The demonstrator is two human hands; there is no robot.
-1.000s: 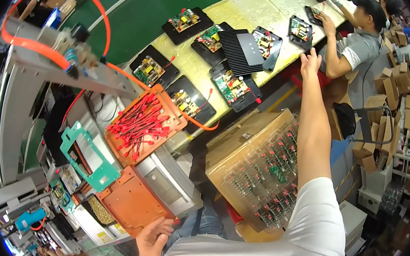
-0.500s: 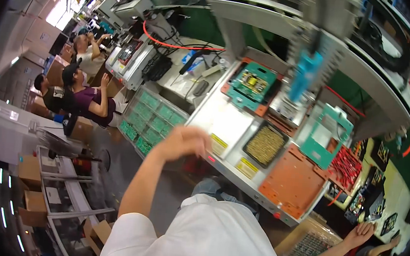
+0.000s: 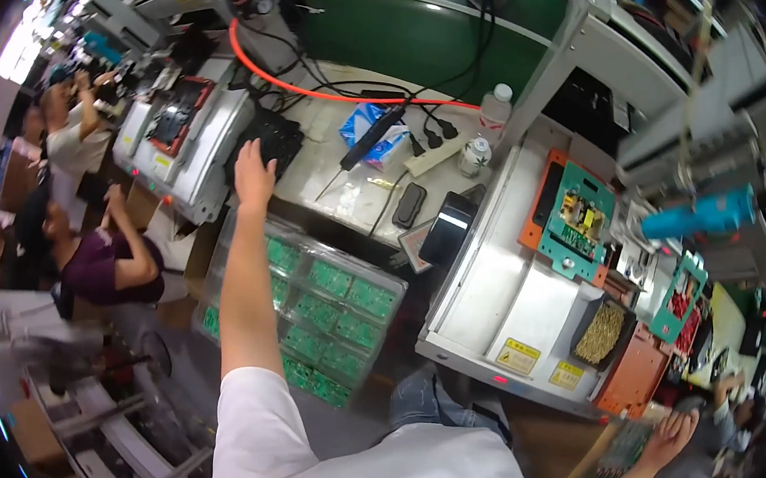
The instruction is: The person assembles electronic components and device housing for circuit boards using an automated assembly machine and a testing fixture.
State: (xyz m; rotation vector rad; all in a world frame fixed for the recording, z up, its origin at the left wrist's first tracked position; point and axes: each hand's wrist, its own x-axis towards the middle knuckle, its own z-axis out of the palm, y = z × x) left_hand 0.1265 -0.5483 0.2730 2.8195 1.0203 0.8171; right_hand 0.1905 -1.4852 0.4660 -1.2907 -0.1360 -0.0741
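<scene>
My left hand (image 3: 254,174) reaches out to the far left with its fingers extended and apart. It is at the near side of a pile of black parts (image 3: 280,140) whose kind I cannot make out; whether it touches them is unclear. Below my forearm sits a clear compartment tray (image 3: 390,332) of green circuit boards (image 3: 330,277). Off to the right, my right hand (image 3: 673,435) is held low beside the machine's orange plate (image 3: 633,374), fingers loosely bent and apart, with nothing visible in it.
An electric screwdriver (image 3: 372,138), a phone (image 3: 447,230) and a bottle (image 3: 495,107) lie or stand on the bench. A white machine (image 3: 465,339) holds a green fixture with a board (image 3: 580,219) and a bin of brass-coloured pieces (image 3: 602,334). Several people work at left.
The view has swung left. My left hand has moved from in front of the white machine out to the black pile, its bent fingers now straighter. My right hand stays low at the right.
</scene>
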